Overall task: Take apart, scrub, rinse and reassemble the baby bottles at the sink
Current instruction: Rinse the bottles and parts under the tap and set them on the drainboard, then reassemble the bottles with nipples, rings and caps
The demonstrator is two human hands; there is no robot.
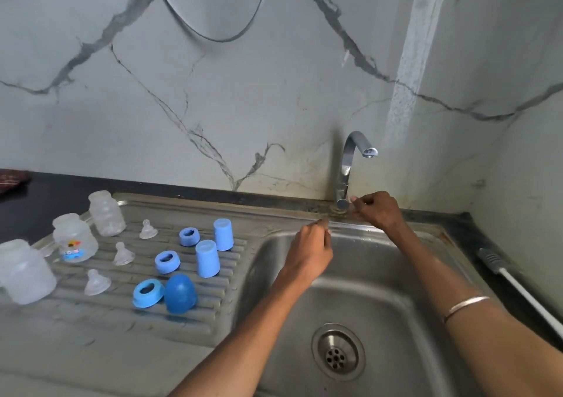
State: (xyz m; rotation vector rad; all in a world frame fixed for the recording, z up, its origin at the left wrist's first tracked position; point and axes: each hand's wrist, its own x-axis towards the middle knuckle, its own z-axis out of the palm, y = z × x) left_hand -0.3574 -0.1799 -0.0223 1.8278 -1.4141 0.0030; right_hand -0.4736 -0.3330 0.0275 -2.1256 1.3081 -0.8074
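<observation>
My right grip (373, 210) curls around the tap (347, 171) handle at its base; my left grip (310, 250) hangs loosely curled, holding nothing. Every bottle (106, 213) stands upright, mouth up, far left on the drainboard (128, 320) — teats, rings, caps apart, so reassembly remains; washed or not, I can't tell.

The sink (396, 290) and its ribbed draining board (170, 314) are seen to be of dull, scuffed stainless steel, while the tap (347, 165) is polished chrome. The bottles (106, 213) are made of cloudy translucent plastic, the teats (123, 255) of clear soft silicone, and the caps (207, 258) and rings (167, 262) of matt blue plastic. The wall (243, 91) is faced with smooth, veined marble-look slabs.
</observation>
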